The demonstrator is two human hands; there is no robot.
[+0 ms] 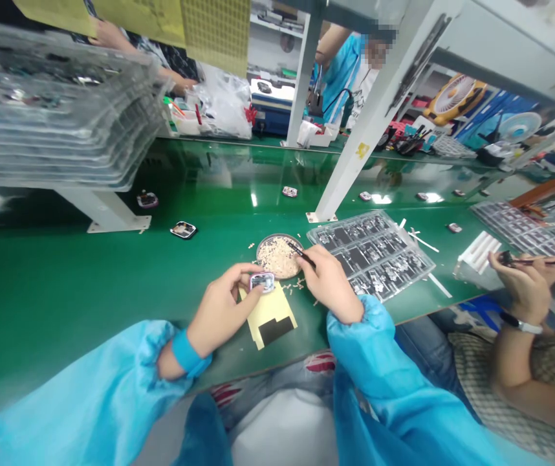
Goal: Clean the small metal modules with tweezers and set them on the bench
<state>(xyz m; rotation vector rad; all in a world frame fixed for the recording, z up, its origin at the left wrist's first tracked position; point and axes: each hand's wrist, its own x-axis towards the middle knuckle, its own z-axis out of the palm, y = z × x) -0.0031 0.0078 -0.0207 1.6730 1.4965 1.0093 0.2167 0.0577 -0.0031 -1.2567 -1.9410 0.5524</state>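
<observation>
Between the thumb and fingers of my left hand [224, 304] is a small rounded watch-like case [262, 282] with a pale purple rim, its inside facing up. My right hand [328, 278] grips black tweezers [301, 254], whose tips reach over a round dish [280, 237] filled with tiny beige pieces. Whether the tips pinch a piece is too small to tell. Under the left hand's case lies a yellow sheet [264, 318] with a dark patch. Some beige bits [297, 285] are scattered on the green table beside the dish.
A clear tray of dark parts [372, 252] lies right of my right hand. White posts [350, 142] rise from the table. Stacked clear trays [64, 123] stand on a raised shelf at left. Several similar cases, one nearby [183, 230], lie further back. A co-worker's hands [524, 278] work at right.
</observation>
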